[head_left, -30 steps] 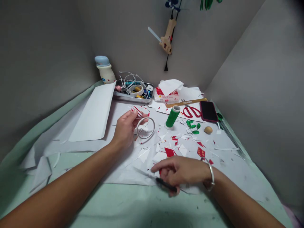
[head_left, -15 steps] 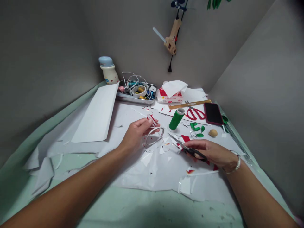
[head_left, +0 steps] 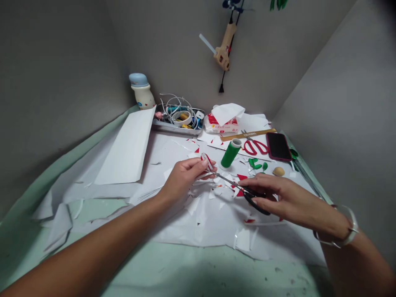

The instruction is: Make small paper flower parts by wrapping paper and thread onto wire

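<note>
Grey walls close in around a counter [head_left: 192, 268] with a pale green cover, spread with white paper [head_left: 198, 227] strewn with red and white offcuts. The left hand [head_left: 184, 179] is closed in a pinch, its fingers [head_left: 198, 164] gripping a curled strip of red-and-white paper [head_left: 206, 161] at their tips. The right hand [head_left: 287, 202] grips black-handled scissors [head_left: 255, 202], its fingers [head_left: 252, 181] curled around the handles. The thin metal blades [head_left: 227, 180] point toward the left fingers and end just beside them, though whether they are cutting the paper cannot be told. Just beyond the left fingers stands a spool of green thread [head_left: 230, 153]. Beyond the right fingers lie red-handled scissors [head_left: 255, 147], a wooden ruler [head_left: 247, 135], a phone [head_left: 278, 146] and green leaf-shaped cutouts [head_left: 255, 165]. Farther past the left fingers sits a metal tray [head_left: 177, 128] of cables and tape, and a hot glue gun [head_left: 224, 51] hangs on the wall. Such fine cutting seems to go best with the paper pinched close to the blades, so the thin strip cannot flex away.
</note>
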`<state>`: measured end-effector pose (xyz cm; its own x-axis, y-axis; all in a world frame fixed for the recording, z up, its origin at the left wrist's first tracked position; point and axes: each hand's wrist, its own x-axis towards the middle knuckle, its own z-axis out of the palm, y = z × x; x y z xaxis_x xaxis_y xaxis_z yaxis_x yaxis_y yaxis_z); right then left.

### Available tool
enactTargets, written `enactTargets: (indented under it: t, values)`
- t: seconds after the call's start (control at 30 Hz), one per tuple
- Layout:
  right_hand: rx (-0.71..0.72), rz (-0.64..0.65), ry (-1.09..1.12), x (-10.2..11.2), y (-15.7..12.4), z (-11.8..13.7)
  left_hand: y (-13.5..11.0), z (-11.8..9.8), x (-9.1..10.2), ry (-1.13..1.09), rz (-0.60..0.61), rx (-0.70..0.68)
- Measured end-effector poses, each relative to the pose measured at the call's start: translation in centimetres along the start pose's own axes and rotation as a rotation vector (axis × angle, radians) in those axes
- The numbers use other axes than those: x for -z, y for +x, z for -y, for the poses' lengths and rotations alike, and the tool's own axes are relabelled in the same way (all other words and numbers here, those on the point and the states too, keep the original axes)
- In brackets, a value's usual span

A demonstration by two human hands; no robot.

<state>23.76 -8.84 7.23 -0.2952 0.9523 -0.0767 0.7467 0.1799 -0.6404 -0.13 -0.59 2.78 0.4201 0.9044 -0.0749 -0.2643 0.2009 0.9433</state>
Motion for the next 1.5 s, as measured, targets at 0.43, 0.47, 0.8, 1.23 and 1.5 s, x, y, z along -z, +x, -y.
enactTargets:
  t: [0.43,0.47,0.8,1.23,1.5]
  values:
    - [0.074,-0.017,-0.15,-0.1,-0.1,0.9,-0.5,-0.4,-0.5,0.255,0.031,-0.075]
    - [0.075,-0.012,-0.153,-0.1,0.0,1.0,-0.5,-0.4,-0.5,0.264,0.033,-0.082]
    - [0.115,0.015,-0.202,0.3,0.6,1.2,-0.4,0.0,-0.2,0.287,0.062,-0.068]
    - [0.086,0.014,-0.171,0.0,0.9,0.2,0.1,0.0,-0.3,0.006,-0.02,0.099]
    - [0.093,-0.108,-0.135,-1.6,2.3,-0.6,0.7,-0.3,0.5,-0.209,-0.04,0.13]
